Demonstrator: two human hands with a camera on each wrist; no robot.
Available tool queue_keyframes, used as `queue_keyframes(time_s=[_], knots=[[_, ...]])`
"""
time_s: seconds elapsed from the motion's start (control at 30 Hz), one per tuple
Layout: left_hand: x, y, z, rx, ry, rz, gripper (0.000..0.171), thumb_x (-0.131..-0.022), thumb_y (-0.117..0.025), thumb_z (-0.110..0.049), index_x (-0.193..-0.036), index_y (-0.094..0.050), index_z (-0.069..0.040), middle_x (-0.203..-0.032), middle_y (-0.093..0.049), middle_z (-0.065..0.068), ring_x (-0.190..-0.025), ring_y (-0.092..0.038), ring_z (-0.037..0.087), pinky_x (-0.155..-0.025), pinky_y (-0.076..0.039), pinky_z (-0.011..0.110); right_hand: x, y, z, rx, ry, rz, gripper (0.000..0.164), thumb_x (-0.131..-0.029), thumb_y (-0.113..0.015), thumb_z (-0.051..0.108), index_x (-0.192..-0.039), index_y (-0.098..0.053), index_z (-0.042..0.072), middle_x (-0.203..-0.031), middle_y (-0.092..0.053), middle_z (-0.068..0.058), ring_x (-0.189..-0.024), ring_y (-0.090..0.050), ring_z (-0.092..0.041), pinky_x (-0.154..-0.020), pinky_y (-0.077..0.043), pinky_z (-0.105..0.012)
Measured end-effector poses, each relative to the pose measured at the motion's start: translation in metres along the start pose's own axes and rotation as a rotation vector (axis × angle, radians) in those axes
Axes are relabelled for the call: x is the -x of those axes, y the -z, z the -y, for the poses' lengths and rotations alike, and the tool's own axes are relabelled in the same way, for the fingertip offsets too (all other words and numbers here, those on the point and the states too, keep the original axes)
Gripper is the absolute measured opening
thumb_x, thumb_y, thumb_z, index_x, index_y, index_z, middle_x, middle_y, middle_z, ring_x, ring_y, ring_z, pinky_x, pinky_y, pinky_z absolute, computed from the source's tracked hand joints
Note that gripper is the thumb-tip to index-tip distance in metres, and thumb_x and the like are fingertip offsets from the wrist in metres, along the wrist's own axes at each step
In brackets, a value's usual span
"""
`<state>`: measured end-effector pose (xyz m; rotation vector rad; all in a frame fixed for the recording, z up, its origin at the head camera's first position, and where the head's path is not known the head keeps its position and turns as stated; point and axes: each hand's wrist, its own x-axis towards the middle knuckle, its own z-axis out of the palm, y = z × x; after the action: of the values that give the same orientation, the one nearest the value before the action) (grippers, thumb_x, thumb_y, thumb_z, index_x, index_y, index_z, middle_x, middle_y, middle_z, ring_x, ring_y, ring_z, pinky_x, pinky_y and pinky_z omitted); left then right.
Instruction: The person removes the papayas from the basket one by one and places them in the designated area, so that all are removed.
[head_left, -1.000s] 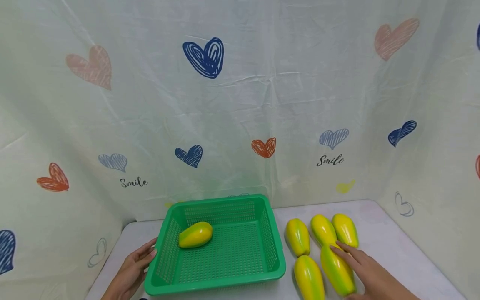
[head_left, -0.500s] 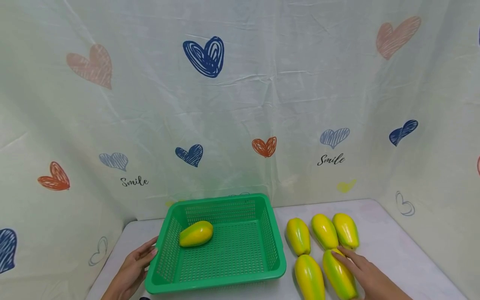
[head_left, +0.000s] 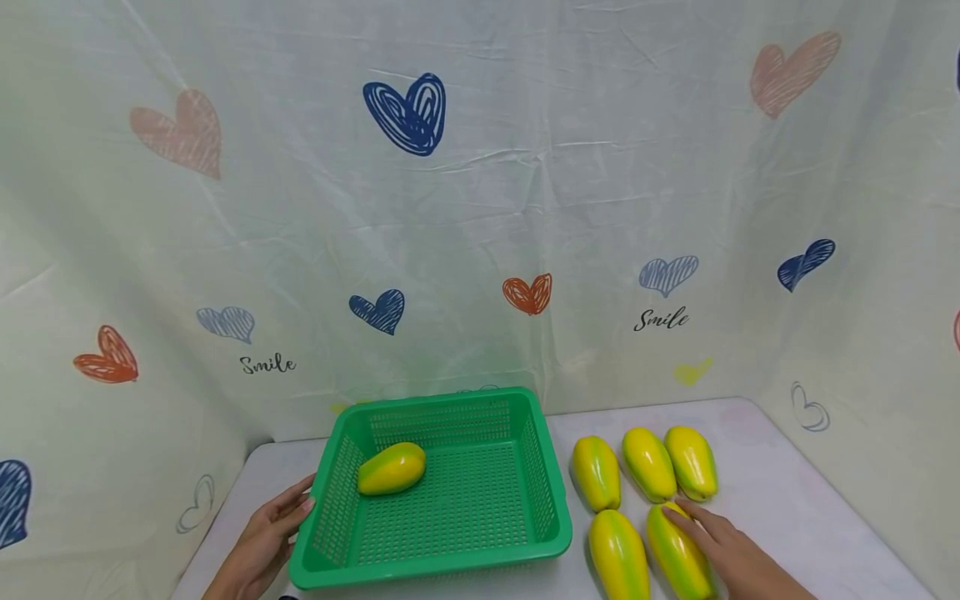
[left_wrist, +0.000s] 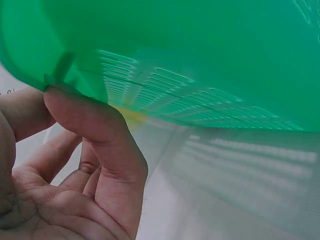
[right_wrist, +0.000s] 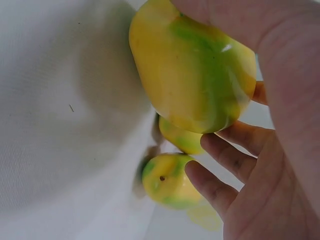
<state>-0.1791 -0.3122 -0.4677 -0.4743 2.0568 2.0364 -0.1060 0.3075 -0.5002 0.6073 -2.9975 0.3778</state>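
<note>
The green plastic basket (head_left: 442, 569) stands at the middle left of the table, a yellow-green papaya (head_left: 392, 468) lying in it toward the left. My left hand (head_left: 260, 533) holds the basket's left rim; in the left wrist view its thumb (left_wrist: 95, 115) bends under the edge. At the right, my right hand (head_left: 727, 546) grips the nearest right papaya (head_left: 678, 550), thumb on one side and fingers on the other. In the right wrist view that papaya (right_wrist: 192, 70) shows close up, partly hidden by the hand.
Beside the held fruit lies another papaya (head_left: 619, 554). Farther back are a left papaya (head_left: 596, 473), a middle papaya (head_left: 648, 464) and a right papaya (head_left: 691, 461). A heart-printed curtain (head_left: 465, 208) rises behind the table (head_left: 780, 467).
The papaya under my right hand has shifted slightly toward me, away from the one behind it, and the hand moved with it. The left hand and basket stay put.
</note>
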Motion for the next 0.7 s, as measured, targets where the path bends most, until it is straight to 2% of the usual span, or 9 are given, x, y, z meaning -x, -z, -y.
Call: queue_keyframes(time_s=[0.47,0.7], knots=[[0.0001,-0.0006,0.0002,0.001,0.004,-0.003,0.062,-0.114,-0.049,-0.014,-0.167,-0.021,0.002,-0.124,-0.063,0.008,-0.099,-0.071,0.014,-0.087,-0.063,0.036,-0.0006,-0.0062,-0.0004,0.012,-0.001,-0.052,0.125,-0.064,-0.071,0.094,-0.159,-0.041,0.019,-0.155,-0.049,-0.015,-0.124,-0.060,-0.035,-0.088,-0.062,-0.048],[-0.0001,-0.0005,-0.0001,0.005,0.006,-0.001,0.062,-0.114,-0.049,-0.014,-0.167,-0.022,0.002,-0.123,-0.063,0.007,-0.099,-0.072,0.014,-0.087,-0.063,0.036,-0.0013,-0.0043,-0.0003,-0.002,-0.030,0.024,0.126,-0.064,-0.069,0.095,-0.160,-0.039,0.018,-0.158,-0.045,-0.017,-0.127,-0.059,-0.035,-0.090,-0.061,-0.052]])
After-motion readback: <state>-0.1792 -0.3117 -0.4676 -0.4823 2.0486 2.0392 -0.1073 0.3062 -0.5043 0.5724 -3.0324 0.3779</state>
